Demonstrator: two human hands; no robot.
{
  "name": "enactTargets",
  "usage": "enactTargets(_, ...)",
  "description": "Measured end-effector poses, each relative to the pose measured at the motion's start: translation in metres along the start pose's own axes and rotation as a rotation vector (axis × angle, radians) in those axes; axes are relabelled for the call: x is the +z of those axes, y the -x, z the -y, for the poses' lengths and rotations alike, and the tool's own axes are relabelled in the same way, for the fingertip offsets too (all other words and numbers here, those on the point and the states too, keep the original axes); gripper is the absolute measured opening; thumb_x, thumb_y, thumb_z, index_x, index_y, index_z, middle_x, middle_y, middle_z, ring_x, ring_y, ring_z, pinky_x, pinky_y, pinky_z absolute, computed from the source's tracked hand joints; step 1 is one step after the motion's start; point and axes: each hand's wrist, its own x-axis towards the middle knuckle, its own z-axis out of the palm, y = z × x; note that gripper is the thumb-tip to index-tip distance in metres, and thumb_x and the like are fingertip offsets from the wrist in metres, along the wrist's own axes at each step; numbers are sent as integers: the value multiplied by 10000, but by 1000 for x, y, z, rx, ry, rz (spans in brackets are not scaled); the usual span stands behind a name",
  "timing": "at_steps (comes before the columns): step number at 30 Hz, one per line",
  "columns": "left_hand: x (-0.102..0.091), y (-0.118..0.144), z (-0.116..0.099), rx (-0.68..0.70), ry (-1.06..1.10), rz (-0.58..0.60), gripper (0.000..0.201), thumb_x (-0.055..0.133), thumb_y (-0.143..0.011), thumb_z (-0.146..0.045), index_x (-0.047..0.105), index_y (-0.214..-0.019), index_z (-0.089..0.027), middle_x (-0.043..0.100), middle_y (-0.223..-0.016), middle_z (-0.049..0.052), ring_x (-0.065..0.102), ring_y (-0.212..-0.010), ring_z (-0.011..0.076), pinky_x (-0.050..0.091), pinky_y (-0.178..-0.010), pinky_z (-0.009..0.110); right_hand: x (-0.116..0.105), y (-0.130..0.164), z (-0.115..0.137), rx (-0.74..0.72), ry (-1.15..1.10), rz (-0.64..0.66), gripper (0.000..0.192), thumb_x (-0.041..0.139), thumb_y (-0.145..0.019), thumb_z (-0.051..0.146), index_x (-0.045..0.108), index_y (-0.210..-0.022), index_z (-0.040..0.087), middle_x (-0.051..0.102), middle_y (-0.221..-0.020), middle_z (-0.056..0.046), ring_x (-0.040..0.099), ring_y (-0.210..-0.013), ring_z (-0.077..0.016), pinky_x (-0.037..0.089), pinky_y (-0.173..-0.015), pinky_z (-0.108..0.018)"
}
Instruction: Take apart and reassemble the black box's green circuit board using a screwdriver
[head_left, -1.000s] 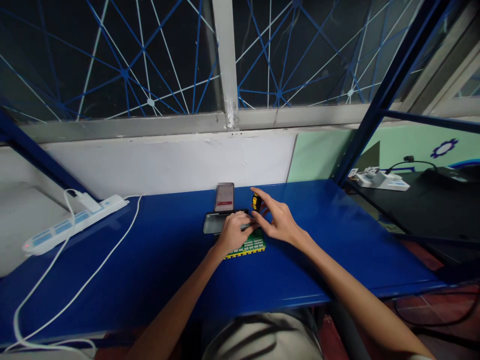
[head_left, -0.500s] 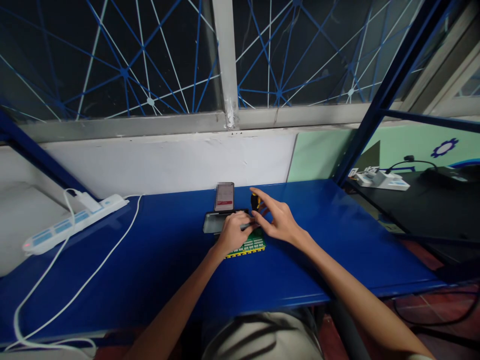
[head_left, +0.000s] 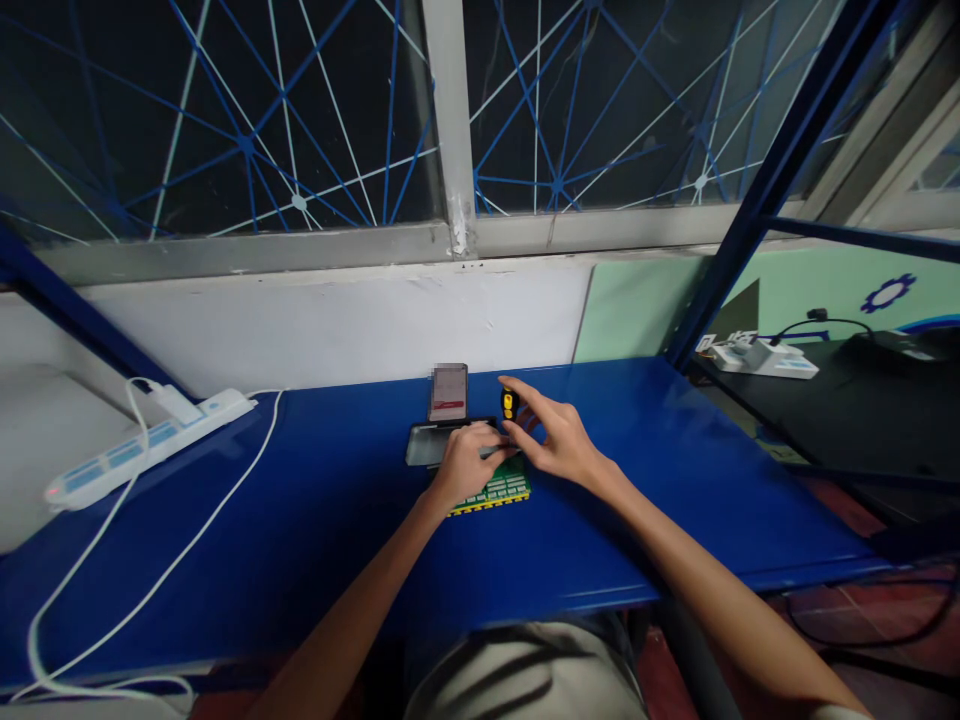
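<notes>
Between the thumb and fingers of my right hand (head_left: 561,437) is a small screwdriver with a black and yellow handle (head_left: 509,403), held upright. Its lower end is hidden behind my fingers. Just to its left, my left hand (head_left: 469,463) is closed around a thin grey piece (head_left: 491,451), mostly covered by the fingers, so its kind cannot be made out. Under my left hand lies a green circuit board (head_left: 507,488) with a yellow-and-black front edge. Behind that hand is a shallow dark tray (head_left: 426,447), partly covered.
A phone (head_left: 449,393) with a lit screen leans behind the tray. On the left of the blue table (head_left: 300,520) are a white power strip (head_left: 154,445) and its long cable (head_left: 217,520). A blue frame post (head_left: 720,240) rises at the right.
The screwdriver handle has turned in my right fingers, so that more of its yellow part faces me. My left hand and the circuit board have stayed in place.
</notes>
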Motion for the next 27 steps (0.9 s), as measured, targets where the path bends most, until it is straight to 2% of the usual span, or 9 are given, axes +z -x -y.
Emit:
enactTargets(7, 2, 0, -1, -13, -8, 9, 118, 650, -832, -166, 765, -822, -192, 738, -813, 51, 681, -813, 206, 524, -795, 314, 1, 0, -3, 39, -21, -14, 513, 504, -926, 311, 383, -1416, 218, 675, -942, -40, 587, -569, -113, 500, -581, -271)
enactTargets(13, 3, 1, 0, 5, -25, 14, 132, 636, -837, -153, 757, -809, -195, 735, -798, 44, 686, -810, 203, 527, -792, 311, 3, 0, -5, 54, -10, -18, 535, 516, -919, 322, 381, -1423, 205, 666, -775, -1, 563, -544, -118, 527, -647, -299)
enactTargets(18, 2, 2, 0, 30, -63, 17, 117, 641, -861, -226, 755, -869, -201, 747, -867, 60, 678, -861, 214, 509, -820, 336, 0, -1, -7, 93, -85, -63, 528, 544, -896, 328, 420, -1400, 230, 678, -853, -21, 625, -583, -128, 557, -643, -304)
enactTargets(24, 0, 5, 1, 38, -116, 35, 172, 623, -888, -292, 749, -954, -195, 751, -905, 73, 666, -914, 223, 473, -825, 350, -16, -4, -29, 237, -115, -245, 573, 586, -861, 336, 426, -1400, 226, 688, -859, -31, 700, -651, -175, 587, -665, -324)
enactTargets(27, -1, 5, 2, 40, -137, 51, 177, 599, -900, -271, 752, -947, -196, 750, -899, 73, 667, -908, 223, 470, -791, 346, -20, -4, -44, 260, -89, -239, 566, 595, -852, 331, 439, -1383, 215, 706, -849, -33, 709, -626, -179, 580, -643, -312)
